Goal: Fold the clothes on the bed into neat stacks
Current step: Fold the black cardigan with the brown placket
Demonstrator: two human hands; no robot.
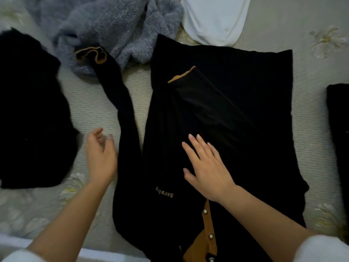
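Black cardigan (226, 114) lies flat on the bed (94, 110), centre to right, collar end near me, hem far. Tan button placket (207, 224) at the near edge. One sleeve (200, 95) is already folded across the body, tan cuff pointing far-left. The other sleeve (120, 99) trails out to the far left, its cuff lying on the grey knit (113, 25).

My right hand (205, 167): fingers straight and spread, palm flat on the cardigan body, pressing it down. Holding nothing.
My left hand (101, 154): hovers beside the loose sleeve, fingers relaxed and slightly curved, nothing in it. Fingertips are blurred, so I can't tell if they touch the fabric.

Handling, my read: soft knit, light, floppy, no stiffness. It will sag and drag if lifted by one point and bunch if pushed. Not fragile; only the small buttons could catch.

Grip plan: take the loose sleeve around mid-length, just past the shoulder seam, and lay it across the body while the right palm pins the torso. The cuff may snag on the fuzzy grey knit, so lift it clear first.

Other items: dark garment (32, 114) at left, white garment (213, 17) far, dark piece (338, 133) at right edge.
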